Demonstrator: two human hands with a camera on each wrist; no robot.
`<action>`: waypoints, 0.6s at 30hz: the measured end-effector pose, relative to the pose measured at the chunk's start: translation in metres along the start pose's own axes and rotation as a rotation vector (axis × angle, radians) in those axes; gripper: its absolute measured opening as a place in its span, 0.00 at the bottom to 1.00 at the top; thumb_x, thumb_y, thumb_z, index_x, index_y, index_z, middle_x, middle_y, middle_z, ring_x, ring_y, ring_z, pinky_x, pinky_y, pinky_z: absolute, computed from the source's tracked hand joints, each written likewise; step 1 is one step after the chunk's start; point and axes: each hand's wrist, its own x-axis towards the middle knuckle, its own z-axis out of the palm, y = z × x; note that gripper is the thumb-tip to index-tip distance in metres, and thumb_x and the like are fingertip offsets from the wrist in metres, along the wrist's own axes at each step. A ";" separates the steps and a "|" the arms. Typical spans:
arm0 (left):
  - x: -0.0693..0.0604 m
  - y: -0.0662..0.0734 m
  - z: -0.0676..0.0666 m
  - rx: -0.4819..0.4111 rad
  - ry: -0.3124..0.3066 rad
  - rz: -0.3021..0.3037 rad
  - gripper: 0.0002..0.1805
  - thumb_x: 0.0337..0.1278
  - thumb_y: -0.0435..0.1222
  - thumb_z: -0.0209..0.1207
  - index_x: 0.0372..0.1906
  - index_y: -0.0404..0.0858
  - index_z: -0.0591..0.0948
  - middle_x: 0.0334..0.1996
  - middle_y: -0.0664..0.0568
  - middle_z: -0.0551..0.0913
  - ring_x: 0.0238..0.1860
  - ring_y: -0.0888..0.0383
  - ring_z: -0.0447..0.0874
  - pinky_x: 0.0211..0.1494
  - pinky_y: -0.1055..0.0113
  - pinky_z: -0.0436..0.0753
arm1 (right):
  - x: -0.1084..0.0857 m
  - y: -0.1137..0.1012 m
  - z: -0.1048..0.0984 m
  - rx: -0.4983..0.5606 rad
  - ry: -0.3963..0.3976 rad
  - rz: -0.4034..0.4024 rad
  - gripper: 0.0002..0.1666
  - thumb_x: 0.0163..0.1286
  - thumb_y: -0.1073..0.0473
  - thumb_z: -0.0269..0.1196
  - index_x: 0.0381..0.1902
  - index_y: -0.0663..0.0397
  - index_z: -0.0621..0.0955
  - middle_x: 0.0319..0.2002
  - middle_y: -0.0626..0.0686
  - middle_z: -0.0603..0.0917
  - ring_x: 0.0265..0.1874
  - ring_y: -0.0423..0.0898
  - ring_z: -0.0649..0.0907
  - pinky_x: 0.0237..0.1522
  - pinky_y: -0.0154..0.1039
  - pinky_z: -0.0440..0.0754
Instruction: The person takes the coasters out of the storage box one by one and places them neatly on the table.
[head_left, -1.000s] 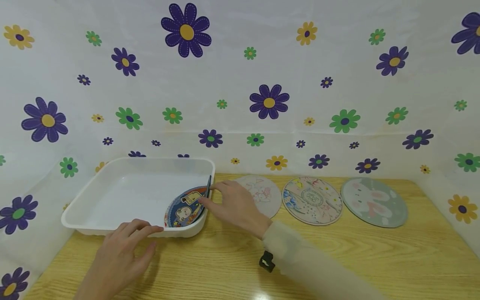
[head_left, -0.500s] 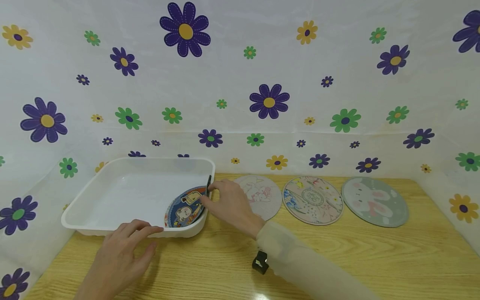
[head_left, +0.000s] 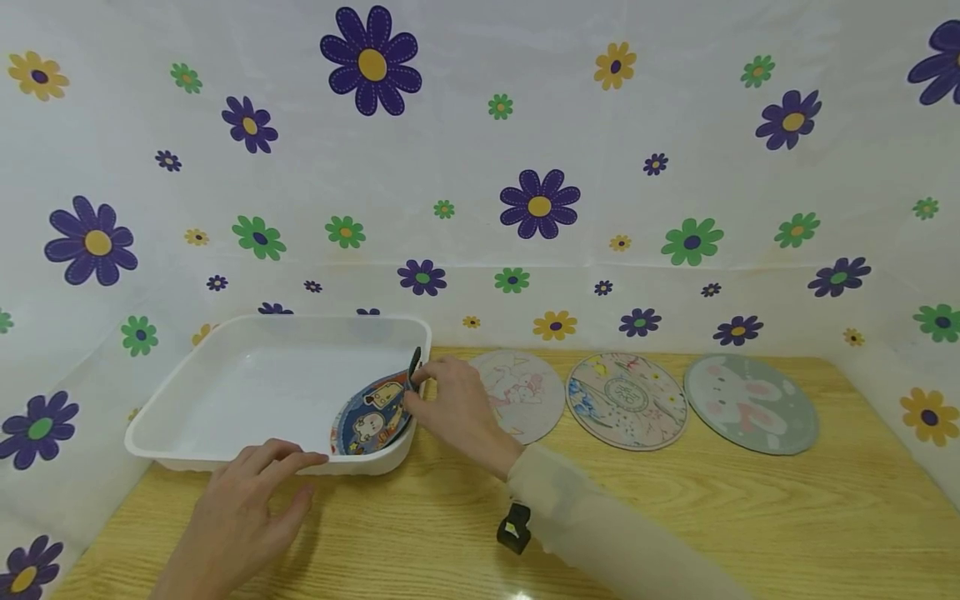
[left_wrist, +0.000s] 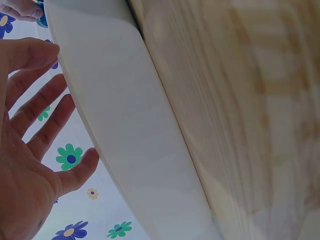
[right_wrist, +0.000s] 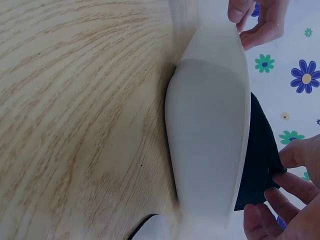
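Observation:
A round blue mat (head_left: 369, 421) with cartoon figures leans in the right front corner of the white basin (head_left: 247, 392). My right hand (head_left: 465, 412) pinches its upper right edge between thumb and fingers, and a dark flap of that edge is bent up. In the right wrist view the mat's dark underside (right_wrist: 257, 155) rises past the basin rim, gripped by my right hand (right_wrist: 295, 195). My left hand (head_left: 243, 508) rests its fingertips on the basin's front rim, fingers loosely bent. The left wrist view shows my left hand (left_wrist: 35, 130) with spread fingers along the rim.
Right of the basin, three round mats lie in a row on the wooden table (head_left: 675, 517): a pale one (head_left: 525, 396) partly behind my right hand, a floral one (head_left: 626, 417) and a grey-green rabbit one (head_left: 750, 404). A flowered cloth (head_left: 450, 150) stands behind.
The mat's upper right edge has bent further over in my right hand, which has shifted slightly. My left hand has kept its place on the rim.

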 end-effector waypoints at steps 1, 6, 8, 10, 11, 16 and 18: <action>0.000 0.000 0.000 0.000 -0.003 -0.003 0.17 0.41 0.33 0.73 0.42 0.50 0.88 0.38 0.59 0.85 0.38 0.54 0.83 0.36 0.53 0.79 | 0.000 0.000 0.000 0.006 0.006 -0.003 0.12 0.65 0.58 0.68 0.43 0.56 0.89 0.50 0.56 0.87 0.52 0.53 0.84 0.51 0.43 0.79; -0.001 0.000 0.000 0.003 -0.011 -0.012 0.17 0.42 0.34 0.73 0.42 0.51 0.88 0.38 0.59 0.84 0.38 0.54 0.83 0.36 0.53 0.79 | -0.001 -0.002 0.000 0.049 0.029 -0.018 0.10 0.65 0.60 0.67 0.42 0.57 0.89 0.44 0.54 0.88 0.44 0.52 0.84 0.42 0.35 0.75; -0.001 0.000 0.000 0.000 -0.009 -0.011 0.18 0.42 0.33 0.73 0.42 0.50 0.88 0.38 0.59 0.84 0.38 0.54 0.83 0.36 0.53 0.79 | -0.001 -0.003 0.000 0.084 0.039 -0.020 0.09 0.66 0.61 0.66 0.42 0.56 0.88 0.43 0.53 0.89 0.44 0.51 0.86 0.42 0.32 0.77; -0.001 0.000 0.000 -0.002 -0.007 -0.012 0.18 0.42 0.33 0.73 0.42 0.51 0.88 0.38 0.59 0.84 0.38 0.54 0.83 0.36 0.53 0.78 | -0.002 -0.005 -0.001 0.135 0.047 -0.014 0.08 0.67 0.62 0.64 0.42 0.57 0.86 0.42 0.53 0.89 0.43 0.50 0.88 0.40 0.31 0.80; -0.001 0.000 0.001 -0.003 -0.006 -0.012 0.17 0.42 0.33 0.73 0.42 0.51 0.88 0.38 0.59 0.84 0.38 0.54 0.83 0.36 0.53 0.78 | -0.002 -0.005 -0.002 0.163 0.050 -0.007 0.08 0.68 0.62 0.63 0.43 0.57 0.86 0.43 0.53 0.89 0.44 0.49 0.88 0.39 0.30 0.81; -0.001 0.000 0.001 -0.003 0.003 -0.008 0.17 0.41 0.33 0.73 0.42 0.51 0.88 0.38 0.60 0.84 0.38 0.55 0.83 0.36 0.54 0.78 | -0.005 -0.009 -0.007 0.301 0.044 0.053 0.10 0.75 0.60 0.55 0.50 0.55 0.78 0.49 0.56 0.87 0.38 0.46 0.89 0.30 0.32 0.84; -0.001 0.000 0.001 -0.003 0.008 -0.004 0.17 0.42 0.33 0.73 0.42 0.50 0.88 0.38 0.60 0.84 0.38 0.55 0.82 0.36 0.54 0.78 | -0.005 -0.009 -0.009 0.356 0.035 0.077 0.10 0.77 0.59 0.51 0.52 0.54 0.74 0.52 0.59 0.86 0.33 0.45 0.88 0.28 0.36 0.85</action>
